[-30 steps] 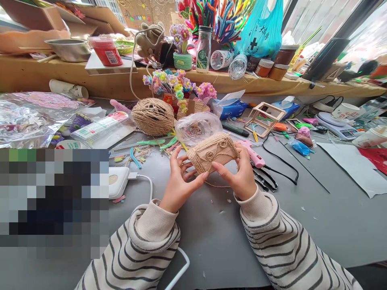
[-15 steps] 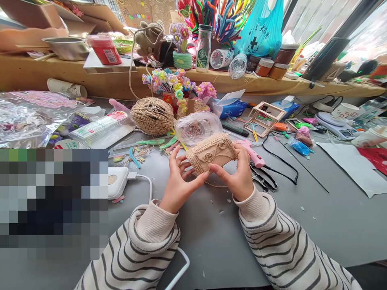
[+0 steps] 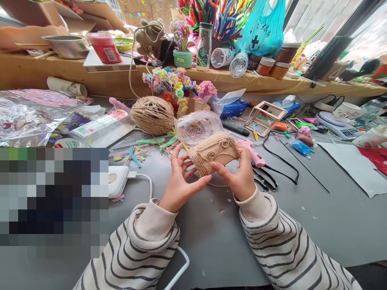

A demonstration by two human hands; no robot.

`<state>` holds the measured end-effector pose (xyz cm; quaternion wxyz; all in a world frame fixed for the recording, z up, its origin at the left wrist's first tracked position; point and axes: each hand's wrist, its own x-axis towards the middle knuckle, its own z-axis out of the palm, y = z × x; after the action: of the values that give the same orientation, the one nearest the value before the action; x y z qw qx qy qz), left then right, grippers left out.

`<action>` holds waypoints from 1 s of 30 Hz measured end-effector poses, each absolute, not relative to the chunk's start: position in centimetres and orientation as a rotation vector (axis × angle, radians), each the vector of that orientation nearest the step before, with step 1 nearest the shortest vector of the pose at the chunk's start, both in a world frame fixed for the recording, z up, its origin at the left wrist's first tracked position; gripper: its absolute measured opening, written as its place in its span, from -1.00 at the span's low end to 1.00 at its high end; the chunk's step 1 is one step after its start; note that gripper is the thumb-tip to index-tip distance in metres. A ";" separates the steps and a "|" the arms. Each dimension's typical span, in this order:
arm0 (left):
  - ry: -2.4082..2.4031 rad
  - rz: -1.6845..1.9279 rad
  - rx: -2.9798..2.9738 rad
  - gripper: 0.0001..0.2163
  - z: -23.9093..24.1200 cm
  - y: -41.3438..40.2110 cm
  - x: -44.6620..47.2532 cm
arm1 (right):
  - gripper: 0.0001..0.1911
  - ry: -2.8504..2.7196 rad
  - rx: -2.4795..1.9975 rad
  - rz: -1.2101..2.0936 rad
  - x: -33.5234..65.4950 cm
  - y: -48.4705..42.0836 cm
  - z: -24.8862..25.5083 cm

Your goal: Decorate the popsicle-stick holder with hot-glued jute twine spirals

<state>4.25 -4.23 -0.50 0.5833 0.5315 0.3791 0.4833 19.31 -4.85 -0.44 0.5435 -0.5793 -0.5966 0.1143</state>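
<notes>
Near tabletop (image 3: 216,241) allows passage; glue gun (image 3: 256,158) (pink) blocks beyond right hand (image 3: 241,176).

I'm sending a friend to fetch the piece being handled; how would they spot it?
At the grey table, look between the left hand and the right hand. The tan piece there is nearer the camera than the twine ball. Unlike the ball, it bears two coiled spirals.

Twine-wrapped piece (image 3: 218,152) — tan, twin spirals

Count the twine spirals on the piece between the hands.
2 on the visible side of the twine-wrapped piece: a left spiral and, higher up, a right spiral. Others may be hidden behind.
</notes>
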 end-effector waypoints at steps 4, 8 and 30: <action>0.914 1.126 1.219 -0.22 -0.6 -4.3 4.3 | -0.45 -1.428 -1.369 0.248 19.3 -4.8 -0.4; 0.925 1.128 1.201 -0.21 -0.7 -4.3 4.3 | -0.45 -1.428 -1.386 0.237 19.2 -4.9 -0.4; 1.026 1.153 1.222 -0.20 -0.3 -4.3 4.5 | -0.43 -1.383 -1.408 0.294 18.8 -5.1 -0.5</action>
<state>4.55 -4.32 -0.34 0.5534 0.5171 0.4340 0.4879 18.76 -5.09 -0.53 0.5422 -0.5930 -0.5822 0.1237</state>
